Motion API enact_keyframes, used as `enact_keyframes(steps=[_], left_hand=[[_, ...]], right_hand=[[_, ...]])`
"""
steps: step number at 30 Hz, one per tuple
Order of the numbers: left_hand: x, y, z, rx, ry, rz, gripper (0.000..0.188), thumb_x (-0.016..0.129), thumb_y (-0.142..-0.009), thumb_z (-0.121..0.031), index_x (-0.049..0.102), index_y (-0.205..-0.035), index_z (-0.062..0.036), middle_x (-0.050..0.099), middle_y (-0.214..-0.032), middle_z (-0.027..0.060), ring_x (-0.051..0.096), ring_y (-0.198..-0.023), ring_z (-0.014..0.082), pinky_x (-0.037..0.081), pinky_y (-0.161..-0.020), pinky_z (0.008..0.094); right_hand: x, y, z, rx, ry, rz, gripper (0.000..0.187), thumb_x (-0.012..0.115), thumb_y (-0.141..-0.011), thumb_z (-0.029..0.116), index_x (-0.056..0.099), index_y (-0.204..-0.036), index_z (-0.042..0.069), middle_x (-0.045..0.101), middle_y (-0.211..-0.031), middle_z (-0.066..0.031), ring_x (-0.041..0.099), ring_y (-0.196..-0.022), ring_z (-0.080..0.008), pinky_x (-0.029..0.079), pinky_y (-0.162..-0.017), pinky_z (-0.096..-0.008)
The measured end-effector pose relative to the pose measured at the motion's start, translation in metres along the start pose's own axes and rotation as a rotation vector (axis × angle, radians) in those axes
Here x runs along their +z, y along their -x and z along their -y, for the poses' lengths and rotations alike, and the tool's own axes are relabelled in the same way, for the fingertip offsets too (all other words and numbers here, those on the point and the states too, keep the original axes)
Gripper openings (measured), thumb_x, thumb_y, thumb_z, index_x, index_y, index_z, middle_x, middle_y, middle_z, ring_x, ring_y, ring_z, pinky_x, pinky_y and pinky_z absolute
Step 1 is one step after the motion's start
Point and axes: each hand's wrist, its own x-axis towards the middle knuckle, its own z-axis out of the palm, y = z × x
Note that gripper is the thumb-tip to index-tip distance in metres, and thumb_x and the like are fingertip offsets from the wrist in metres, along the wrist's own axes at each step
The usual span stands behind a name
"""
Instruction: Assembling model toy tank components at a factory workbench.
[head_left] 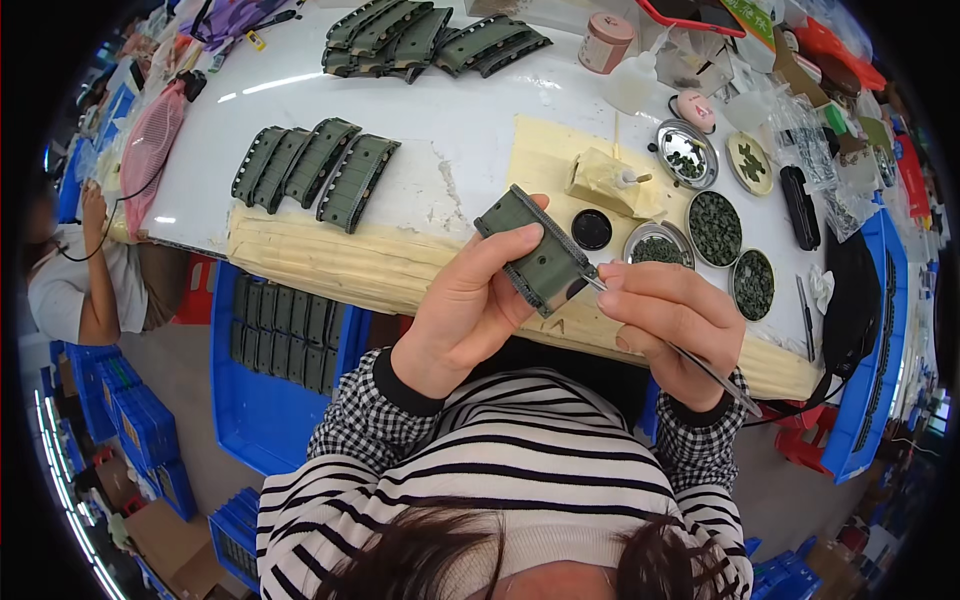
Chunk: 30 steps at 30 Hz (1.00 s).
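The right hand (680, 322), fingers pinched closed around slim metal tweezers (712, 372), holds their tip at the right-hand corner of a green panel (540, 262), which the left hand (465, 315) grips between thumb and curled fingers above the table's near edge; a light pinch and a steady left thumb should keep such small work accurate. Dishes of dark green bits (715, 228) stand near the right hand on the white table (430, 140), with more panels (358, 182) at left. Below is a blue bin (262, 428); another person (75, 280) is at far left.
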Motion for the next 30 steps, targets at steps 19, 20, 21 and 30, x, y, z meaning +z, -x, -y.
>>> enact_keyframes(steps=[19,20,21,30], left_hand=[[0.001,-0.001,0.003,0.044,0.030,-0.006,0.038,0.057,-0.092,-0.010,0.044,-0.127,-0.0078,0.058,-0.107,0.0057,0.062,-0.097,0.0162,0.055,-0.083,0.0349],[0.001,-0.001,0.003,0.045,0.027,-0.011,0.038,0.057,-0.092,-0.010,0.044,-0.127,-0.0078,0.058,-0.107,0.0058,0.062,-0.097,0.0162,0.055,-0.083,0.0347],[0.001,-0.001,0.003,0.037,0.028,-0.009,0.038,0.057,-0.092,-0.011,0.044,-0.127,-0.0079,0.058,-0.107,0.0058,0.062,-0.097,0.0162,0.055,-0.083,0.0345],[0.003,0.001,0.005,0.021,0.001,-0.026,0.040,0.052,-0.094,-0.014,0.043,-0.132,-0.0060,0.061,-0.101,0.0097,0.062,-0.095,0.0178,0.052,-0.086,0.0331]], right_hand=[[0.016,0.004,0.001,-0.030,0.028,-0.149,0.034,0.075,-0.067,0.005,0.068,-0.100,0.000,0.065,-0.096,-0.0138,0.066,-0.092,-0.0273,0.056,-0.074,-0.0321],[0.015,0.004,0.001,-0.024,0.028,-0.137,0.033,0.075,-0.068,0.005,0.068,-0.100,0.000,0.065,-0.097,-0.0137,0.066,-0.092,-0.0271,0.056,-0.074,-0.0319],[0.013,0.004,0.001,-0.019,0.022,-0.117,0.033,0.074,-0.068,0.005,0.068,-0.100,0.000,0.065,-0.097,-0.0136,0.066,-0.092,-0.0269,0.056,-0.074,-0.0318],[0.000,0.000,0.001,-0.008,-0.005,-0.005,0.034,0.074,-0.068,0.005,0.069,-0.101,0.002,0.064,-0.098,-0.0121,0.066,-0.090,-0.0264,0.055,-0.074,-0.0319]])
